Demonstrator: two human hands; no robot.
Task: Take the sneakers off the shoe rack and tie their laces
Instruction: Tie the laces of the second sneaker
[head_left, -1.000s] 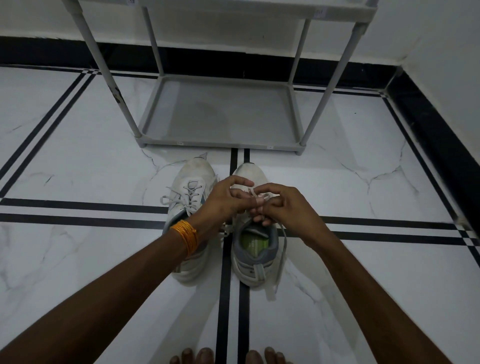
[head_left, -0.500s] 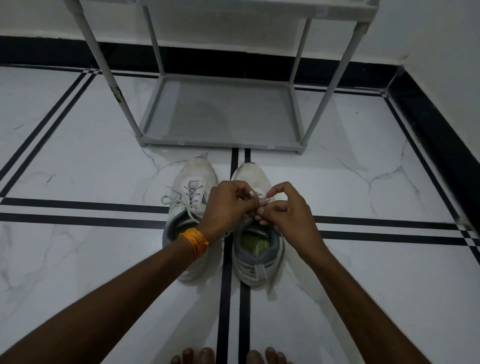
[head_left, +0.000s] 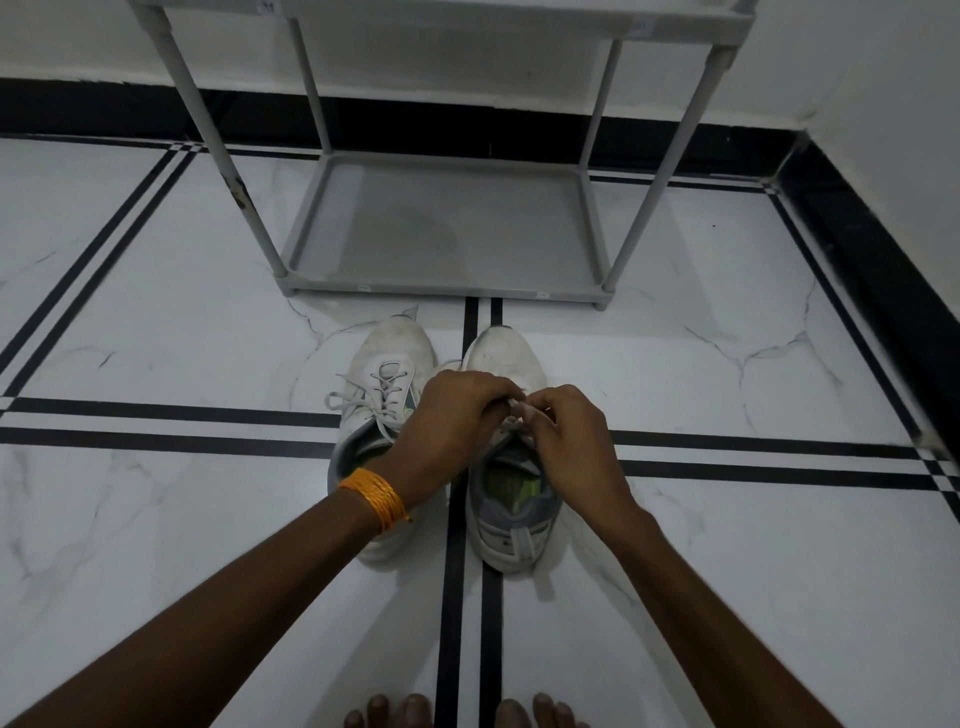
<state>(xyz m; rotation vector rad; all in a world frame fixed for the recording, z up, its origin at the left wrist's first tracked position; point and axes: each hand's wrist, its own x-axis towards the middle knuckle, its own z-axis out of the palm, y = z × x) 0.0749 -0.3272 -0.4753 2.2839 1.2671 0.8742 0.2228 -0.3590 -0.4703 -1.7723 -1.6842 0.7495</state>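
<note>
Left hand (head_left: 451, 415): fingers curled nearly closed, pinching a white lace (head_left: 511, 422) over the throat of the right sneaker (head_left: 511, 467); orange thread band (head_left: 375, 498) wound round the wrist. Right hand (head_left: 563, 431): fingers bent in likewise, tips meeting the left hand's at the same lace, thumb and forefinger pinched on it; how the lace runs between the fingers cannot be told. Right sneaker: white upper, scuffed rounded toe, grey padded collar, yellow-green insole showing in the opening, white heel tab; stands on the floor (head_left: 182, 519) over a pair of black inlay lines, toe toward the rack (head_left: 441, 228). Left sneaker (head_left: 387, 374): same make, just beside the first, laces crossed over the tongue with a loop lying out to its left; heel half hidden by the left forearm. Floor: glossy white marble with grey veins, black double stripes crossing under the shoes. Rack: grey, slim round posts, shallow rectangular bottom tray with raised rim, standing just beyond the toes, against a white wall with black skirting. Bare toes (head_left: 395, 712) at the lower edge of the view.
</note>
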